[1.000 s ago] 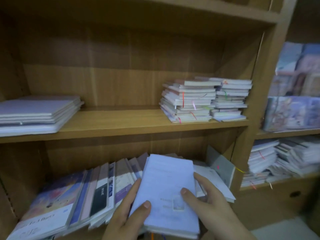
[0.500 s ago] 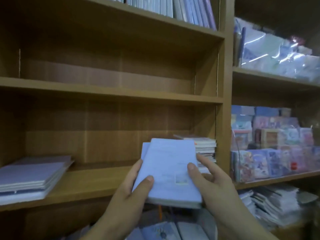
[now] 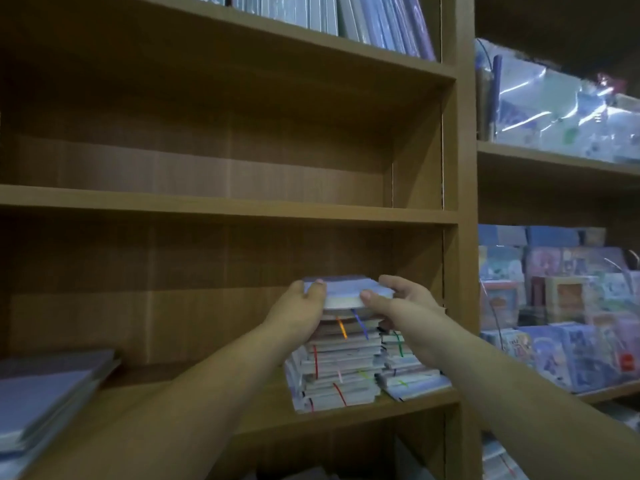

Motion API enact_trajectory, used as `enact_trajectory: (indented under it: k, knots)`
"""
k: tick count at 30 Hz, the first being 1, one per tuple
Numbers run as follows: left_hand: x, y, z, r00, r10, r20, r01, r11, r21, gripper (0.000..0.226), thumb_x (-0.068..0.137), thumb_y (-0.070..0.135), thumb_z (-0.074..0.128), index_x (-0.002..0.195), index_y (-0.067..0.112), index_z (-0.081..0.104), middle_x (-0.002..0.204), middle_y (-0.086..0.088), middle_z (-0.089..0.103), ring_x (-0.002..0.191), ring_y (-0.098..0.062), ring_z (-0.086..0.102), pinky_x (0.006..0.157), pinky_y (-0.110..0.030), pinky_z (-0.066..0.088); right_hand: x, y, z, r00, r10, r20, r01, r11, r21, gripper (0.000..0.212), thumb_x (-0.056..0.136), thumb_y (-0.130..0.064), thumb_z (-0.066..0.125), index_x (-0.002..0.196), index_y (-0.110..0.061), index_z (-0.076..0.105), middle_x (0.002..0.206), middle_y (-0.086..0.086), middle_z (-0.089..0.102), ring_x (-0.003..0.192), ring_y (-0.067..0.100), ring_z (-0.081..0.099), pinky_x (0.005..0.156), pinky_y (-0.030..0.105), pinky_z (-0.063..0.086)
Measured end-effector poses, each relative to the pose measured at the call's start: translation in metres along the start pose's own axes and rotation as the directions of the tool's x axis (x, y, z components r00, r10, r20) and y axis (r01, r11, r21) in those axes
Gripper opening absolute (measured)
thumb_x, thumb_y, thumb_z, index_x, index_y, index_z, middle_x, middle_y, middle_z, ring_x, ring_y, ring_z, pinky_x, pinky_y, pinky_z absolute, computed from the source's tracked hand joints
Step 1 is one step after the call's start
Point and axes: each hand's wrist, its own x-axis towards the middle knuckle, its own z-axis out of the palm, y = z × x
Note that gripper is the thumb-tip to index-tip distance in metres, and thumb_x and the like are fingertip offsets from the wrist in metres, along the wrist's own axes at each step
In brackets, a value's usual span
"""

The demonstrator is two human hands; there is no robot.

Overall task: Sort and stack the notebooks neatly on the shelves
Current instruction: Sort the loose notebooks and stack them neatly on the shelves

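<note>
The left hand [image 3: 304, 304] and right hand [image 3: 403, 299] grasp a slim lavender notebook bundle [image 3: 346, 292] by its ends — fingers [image 3: 314, 289] curled round it — atop the tall notebook stack [image 3: 341, 370] at 3 o'clock on the shelf [image 3: 221, 415]; best lowered flat, edges squared with the stack; let go only once steady.

At 2 o'clock from me, clear-wrapped packs [image 3: 561, 109] lie piled, with glare on the film. At 3 o'clock, colourful illustrated packs [image 3: 554, 296] stand in rows facing me, their prints too blurred to read. At 4 o'clock, a small red label [image 3: 625, 361] sits on a front pack.
</note>
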Motion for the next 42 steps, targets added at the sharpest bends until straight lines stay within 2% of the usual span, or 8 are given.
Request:
enact_trajectory:
  k: [4, 8, 12, 19, 24, 29, 36, 42]
  knots:
    - [0.009, -0.025, 0.004, 0.989, 0.135, 0.059, -0.147, 0.937, 0.316, 0.063, 0.1, 0.064, 0.037, 0.129, 0.013, 0.061, 0.125, -0.01, 0.064, 0.111, -0.028, 0.06, 0.098, -0.04, 0.05, 0.014, 0.027, -0.009, 0.997, -0.036, -0.072, 0.012, 0.952, -0.305, 0.059, 0.091, -0.044, 0.071, 0.142, -0.02, 0.051, 0.129, 0.008, 0.062, 0.107, 0.026, 0.065, 0.091, 0.046, 0.057]
    - [0.006, -0.056, 0.01, 0.928, 0.363, 0.089, -0.372, 0.876, 0.308, 0.062, 0.098, 0.054, 0.055, 0.154, 0.03, 0.041, 0.137, 0.003, 0.056, 0.121, -0.015, 0.055, 0.1, -0.032, 0.047, 0.016, 0.037, -0.014, 0.985, -0.147, -0.089, 0.1, 0.912, -0.397, 0.045, 0.093, -0.045, 0.068, 0.134, -0.025, 0.062, 0.114, 0.0, 0.065, 0.1, 0.015, 0.064, 0.079, 0.03, 0.05]
    - [0.023, -0.067, 0.017, 0.884, 0.466, -0.032, -0.437, 0.85, 0.293, 0.048, 0.095, 0.036, 0.068, 0.142, 0.029, 0.058, 0.109, 0.002, 0.065, 0.099, -0.015, 0.06, 0.084, -0.024, 0.045, 0.024, 0.046, -0.009, 0.982, -0.176, -0.074, 0.125, 0.885, -0.449, 0.044, 0.092, -0.036, 0.072, 0.134, -0.026, 0.062, 0.115, 0.0, 0.058, 0.111, 0.019, 0.059, 0.072, 0.02, 0.043]
    - [0.028, -0.079, 0.022, 0.921, 0.39, 0.014, -0.384, 0.901, 0.201, 0.061, 0.099, 0.034, 0.063, 0.154, 0.035, 0.039, 0.142, 0.004, 0.054, 0.129, -0.017, 0.053, 0.104, -0.031, 0.046, 0.026, 0.066, 0.009, 0.935, -0.299, -0.189, 0.123, 0.775, -0.619, 0.054, 0.095, -0.046, 0.063, 0.145, -0.033, 0.047, 0.127, -0.004, 0.046, 0.088, 0.011, 0.059, 0.076, 0.04, 0.056]
    - [-0.042, -0.116, 0.022, 0.804, 0.567, -0.178, -0.542, 0.822, 0.173, 0.039, 0.094, 0.02, 0.062, 0.132, 0.023, 0.061, 0.11, 0.008, 0.061, 0.101, -0.008, 0.061, 0.089, -0.026, 0.049, -0.022, 0.101, 0.036, 0.847, -0.506, -0.161, 0.357, 0.767, -0.533, 0.02, 0.089, -0.032, 0.071, 0.109, -0.035, 0.067, 0.093, -0.014, 0.057, 0.068, 0.008, 0.058, 0.069, 0.035, 0.052]
    - [-0.119, -0.199, 0.035, 0.895, 0.443, 0.042, -0.444, 0.881, 0.166, 0.033, 0.094, 0.026, 0.059, 0.126, 0.024, 0.065, 0.104, 0.012, 0.064, 0.094, -0.005, 0.062, 0.085, -0.027, 0.052, -0.07, 0.177, 0.08, 0.975, -0.196, 0.108, 0.224, 0.869, -0.441, 0.01, 0.084, -0.035, 0.071, 0.077, -0.028, 0.074, 0.069, -0.016, 0.07, 0.067, 0.001, 0.065, 0.066, 0.027, 0.052]
    - [-0.202, -0.32, 0.054, 0.989, 0.008, 0.146, -0.036, 0.981, 0.19, 0.034, 0.097, 0.024, 0.059, 0.131, 0.031, 0.062, 0.107, 0.022, 0.061, 0.092, 0.003, 0.058, 0.088, -0.025, 0.051, -0.116, 0.282, 0.119, 0.966, 0.145, 0.213, -0.012, 0.852, -0.524, 0.034, 0.089, -0.025, 0.072, 0.057, -0.022, 0.062, 0.05, -0.015, 0.055, 0.053, -0.001, 0.052, 0.058, 0.019, 0.041]
    - [-0.227, -0.37, 0.093, 0.981, -0.165, 0.098, 0.162, 0.986, 0.039, 0.037, 0.085, 0.025, 0.062, 0.117, 0.042, 0.066, 0.087, 0.02, 0.07, 0.072, -0.001, 0.066, 0.066, -0.022, 0.053, -0.128, 0.343, 0.106, 0.995, 0.098, 0.006, -0.072, 0.773, -0.631, 0.014, 0.086, -0.03, 0.076, 0.098, -0.023, 0.078, 0.098, -0.005, 0.071, 0.091, 0.012, 0.065, 0.085, 0.03, 0.051]
